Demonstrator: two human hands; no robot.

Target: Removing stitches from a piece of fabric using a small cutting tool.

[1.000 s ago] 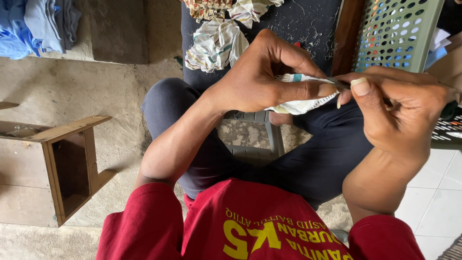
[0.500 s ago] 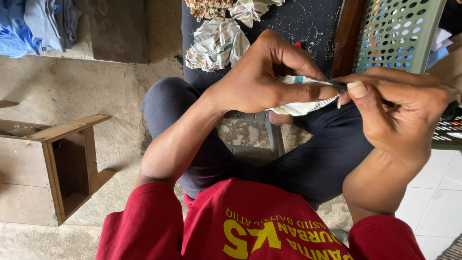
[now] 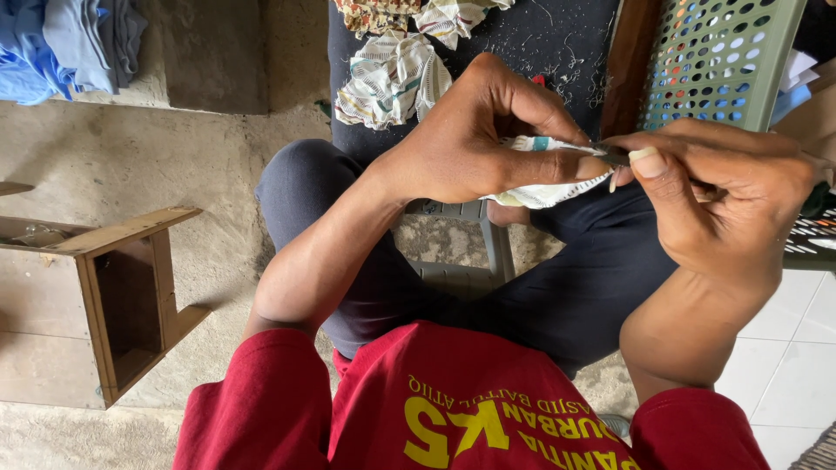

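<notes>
I see the green perforated basket point(image 3: 723, 61) at upper right; I cannot tell what it holds. My left hand point(image 3: 488, 139) is pinched tight on a small white cloth piece point(image 3: 544, 193) held over my lap. My right hand point(image 3: 723, 204) grips a thin dark tool point(image 3: 612, 155) whose tip meets the cloth. Compared with half a second ago, both hands sit almost unchanged.

Dark cloth point(image 3: 557, 43), crumpled patterned fabric scraps point(image 3: 392, 78) on it
</notes>
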